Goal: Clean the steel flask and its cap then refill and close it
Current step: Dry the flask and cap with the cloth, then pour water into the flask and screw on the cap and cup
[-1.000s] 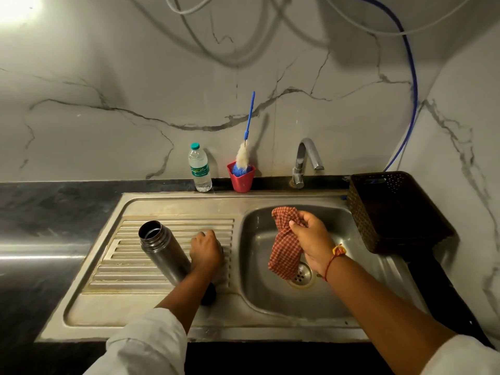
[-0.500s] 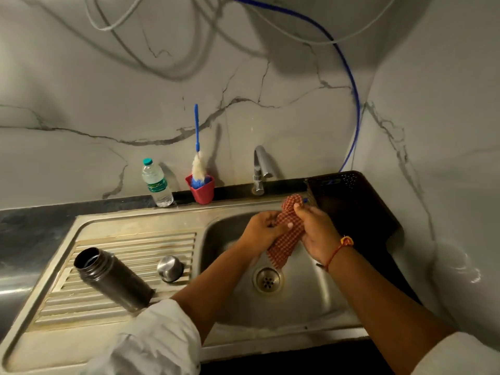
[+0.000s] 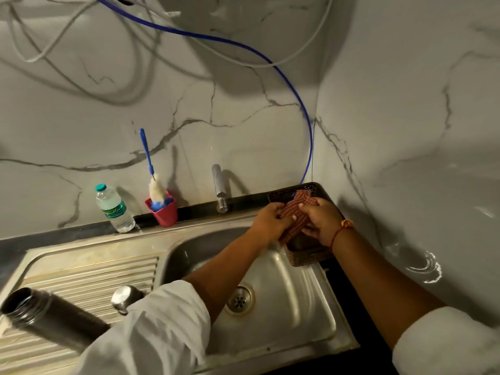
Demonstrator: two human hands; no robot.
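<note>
Currently the left hand (image 3: 270, 220) and right hand (image 3: 319, 220) together clutch the cloth (image 3: 296, 212), while the flask (image 3: 51, 318) lies sideways well leftward, nearer the left hand.

1. place: domestic kitchen, washing-up corner.
2. steel sink (image 3: 284, 293), single basin with drain; ribbed drainboard (image 3: 94, 269) at its 9 o'clock.
3. tap (image 3: 217, 185) at the basin's 12 o'clock, set in a dark countertop (image 3: 16, 247).
4. water bottle (image 3: 115, 209) and red cup (image 3: 165, 213) holding a bottle brush (image 3: 147, 152), at 11 o'clock, against the wall.
5. brown basket (image 3: 305, 258) at 2 o'clock, in the corner.
6. marble-patterned wall panels (image 3: 243, 131) at 12 and 3 o'clock; blue hose (image 3: 305, 117) across them.
7. open steel flask (image 3: 51, 318) lying on the drainboard at 8 o'clock, cap (image 3: 124, 297) near it.
</note>
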